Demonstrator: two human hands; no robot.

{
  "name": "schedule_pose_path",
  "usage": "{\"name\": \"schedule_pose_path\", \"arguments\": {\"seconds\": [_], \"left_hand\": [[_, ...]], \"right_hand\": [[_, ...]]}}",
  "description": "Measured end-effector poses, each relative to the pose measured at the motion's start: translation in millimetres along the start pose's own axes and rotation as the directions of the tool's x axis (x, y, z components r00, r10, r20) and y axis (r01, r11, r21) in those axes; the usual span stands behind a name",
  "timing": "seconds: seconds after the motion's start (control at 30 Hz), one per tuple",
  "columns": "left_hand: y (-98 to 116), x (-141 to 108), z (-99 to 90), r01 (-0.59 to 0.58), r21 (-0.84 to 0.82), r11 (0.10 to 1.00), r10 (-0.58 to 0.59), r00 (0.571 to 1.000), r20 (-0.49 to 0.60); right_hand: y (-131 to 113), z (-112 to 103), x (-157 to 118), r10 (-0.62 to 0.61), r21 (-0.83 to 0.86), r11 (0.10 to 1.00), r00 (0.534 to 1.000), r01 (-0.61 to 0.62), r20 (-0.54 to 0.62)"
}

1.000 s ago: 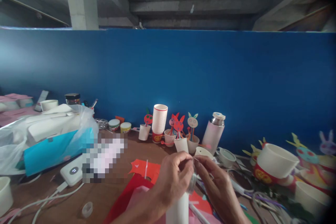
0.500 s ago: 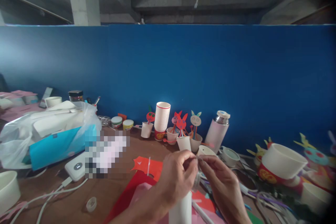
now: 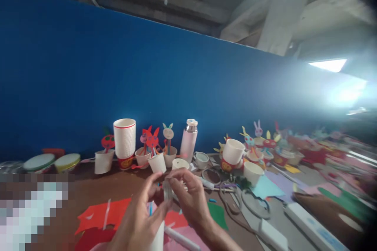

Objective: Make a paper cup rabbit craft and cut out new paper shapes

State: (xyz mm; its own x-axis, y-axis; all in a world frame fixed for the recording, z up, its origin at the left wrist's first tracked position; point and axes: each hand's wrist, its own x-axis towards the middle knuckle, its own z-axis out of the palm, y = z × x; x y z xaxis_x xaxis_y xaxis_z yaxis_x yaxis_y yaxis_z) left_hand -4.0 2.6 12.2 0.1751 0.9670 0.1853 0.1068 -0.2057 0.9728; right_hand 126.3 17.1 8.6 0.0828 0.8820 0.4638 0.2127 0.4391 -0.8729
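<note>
My left hand [image 3: 144,208] holds a small roll of clear tape [image 3: 167,190] between thumb and fingers. Against the roll's top edge, my right hand [image 3: 190,198] pinches with thumb and forefinger; the tape's loose end is too small to make out. Below the hands stands a white cylinder [image 3: 159,237], partly hidden by my left hand. Red paper [image 3: 98,213] and pink paper [image 3: 184,235] lie beneath them, with a white pen-like stick [image 3: 182,239] on top. Just beyond my fingers is a white paper cup [image 3: 157,163] bearing a red rabbit-like cutout.
Along the blue partition [image 3: 176,66] stand a stack of paper cups [image 3: 125,139], a flask [image 3: 189,141] and several cups with paper animal figures. To the right lie cables [image 3: 232,200], a power strip [image 3: 315,227] and coloured paper sheets [image 3: 269,185].
My view has swung to the right, bringing more of the right side of the table into sight. My left fingers have spread around the tape roll, and its round side shows more.
</note>
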Motion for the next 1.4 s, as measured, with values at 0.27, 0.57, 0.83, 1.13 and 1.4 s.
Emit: {"name": "schedule_pose_path", "arguments": {"seconds": [0.27, 0.57, 0.83, 1.13, 1.4], "left_hand": [[2, 0, -2.9, 0.005, 0.070, 0.998, -0.004, 1.000, -0.007], [-16, 5, -3.2, 0.103, -0.195, 0.975, -0.077, 0.987, 0.139], [-23, 10, -4.3, 0.137, -0.332, 0.933, -0.083, 0.982, 0.172], [-16, 7, -7.2, 0.075, -0.152, 0.985, -0.069, 0.996, 0.048], [-5, 13, -15.4, -0.082, 0.125, 0.989, 0.092, 0.993, -0.078]], "right_hand": [[3, 5, -5, 0.008, 0.064, 0.998, 1.000, -0.009, 0.015], [10, 7, -9, 0.005, 0.054, 0.999, 1.000, -0.005, 0.000], [12, 7, -5, 0.055, 0.173, 0.983, 0.997, -0.062, 0.047], [19, 6, -5, 0.042, 0.239, 0.969, 0.997, -0.055, 0.058], [16, 10, -5, 0.012, 0.347, 0.936, 0.989, -0.063, 0.148]]}}
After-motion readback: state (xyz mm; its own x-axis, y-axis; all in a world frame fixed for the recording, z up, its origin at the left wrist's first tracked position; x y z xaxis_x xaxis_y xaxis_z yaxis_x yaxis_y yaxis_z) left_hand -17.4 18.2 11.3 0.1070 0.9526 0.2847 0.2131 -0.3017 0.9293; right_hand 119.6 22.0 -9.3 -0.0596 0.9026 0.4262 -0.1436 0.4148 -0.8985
